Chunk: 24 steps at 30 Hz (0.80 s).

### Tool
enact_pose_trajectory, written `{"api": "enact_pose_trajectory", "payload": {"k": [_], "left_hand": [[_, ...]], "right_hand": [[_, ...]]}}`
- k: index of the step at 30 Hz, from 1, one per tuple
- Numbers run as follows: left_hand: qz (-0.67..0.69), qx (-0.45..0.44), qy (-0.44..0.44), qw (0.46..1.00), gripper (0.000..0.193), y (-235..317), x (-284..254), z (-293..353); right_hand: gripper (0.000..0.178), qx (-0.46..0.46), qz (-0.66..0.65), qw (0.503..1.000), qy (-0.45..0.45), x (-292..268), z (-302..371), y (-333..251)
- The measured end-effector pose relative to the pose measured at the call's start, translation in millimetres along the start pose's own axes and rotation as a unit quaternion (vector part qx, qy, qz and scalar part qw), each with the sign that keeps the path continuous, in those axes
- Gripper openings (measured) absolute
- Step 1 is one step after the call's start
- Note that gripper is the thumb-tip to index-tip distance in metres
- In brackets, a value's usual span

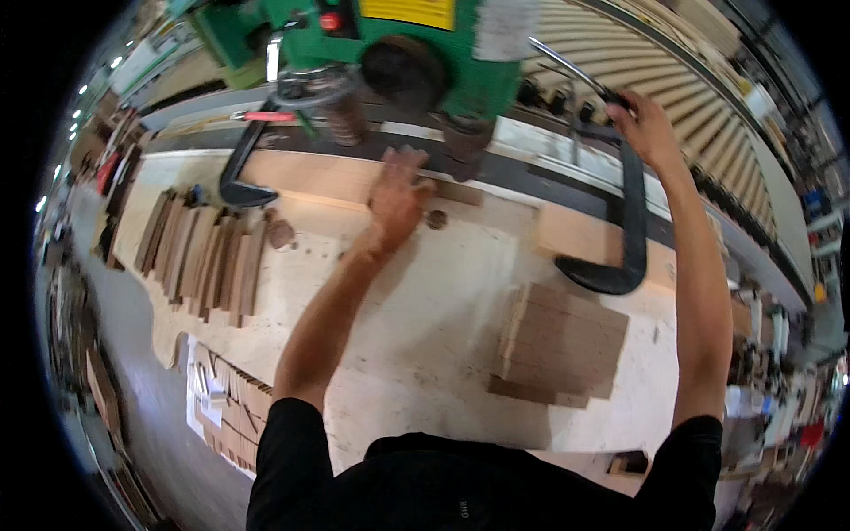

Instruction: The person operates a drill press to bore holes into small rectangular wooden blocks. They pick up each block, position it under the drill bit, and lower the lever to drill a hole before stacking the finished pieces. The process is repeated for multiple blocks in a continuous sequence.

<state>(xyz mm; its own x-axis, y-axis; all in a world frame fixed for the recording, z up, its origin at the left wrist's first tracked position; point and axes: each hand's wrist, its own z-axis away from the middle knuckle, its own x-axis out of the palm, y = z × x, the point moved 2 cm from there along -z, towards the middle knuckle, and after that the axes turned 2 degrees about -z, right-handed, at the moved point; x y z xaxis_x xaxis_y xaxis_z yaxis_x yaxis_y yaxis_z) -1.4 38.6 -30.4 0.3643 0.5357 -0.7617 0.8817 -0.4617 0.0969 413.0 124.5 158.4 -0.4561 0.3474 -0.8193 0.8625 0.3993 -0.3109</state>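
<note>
My left hand [396, 190] presses flat, fingers spread, on a narrow wooden strip [452, 190] lying on the workbench [425, 327] under the green drill press [398, 44]. My right hand [649, 124] is closed around the press's feed lever [575, 73]. Black C-clamps [620, 221] grip the bench edge. Cut wooden blocks [562, 345] sit stacked near me; thin slats [204, 252] lie at left.

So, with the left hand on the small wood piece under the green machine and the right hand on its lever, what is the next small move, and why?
Probably pull the lever down gently. The left hand already presses the small wood piece against the wooden fence below the green machine, and the right hand grips the lever's end, so both seem ready.
</note>
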Motion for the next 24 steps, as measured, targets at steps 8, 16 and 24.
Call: {"api": "enact_pose_trajectory", "payload": {"k": [8,16,24], "left_hand": [[-0.001,-0.027,-0.184,0.983,0.037,26,-19,-6],[-0.026,-0.002,-0.129,0.991,0.029,32,-15,-12],[-0.03,-0.012,-0.111,0.993,0.03,32,-18,-12]], "right_hand": [[0.041,0.029,-0.217,0.968,-0.124,138,2,28],[0.033,-0.072,-0.09,0.988,-0.107,230,-45,86],[0.034,-0.102,-0.131,0.98,-0.109,245,-50,41]]}}
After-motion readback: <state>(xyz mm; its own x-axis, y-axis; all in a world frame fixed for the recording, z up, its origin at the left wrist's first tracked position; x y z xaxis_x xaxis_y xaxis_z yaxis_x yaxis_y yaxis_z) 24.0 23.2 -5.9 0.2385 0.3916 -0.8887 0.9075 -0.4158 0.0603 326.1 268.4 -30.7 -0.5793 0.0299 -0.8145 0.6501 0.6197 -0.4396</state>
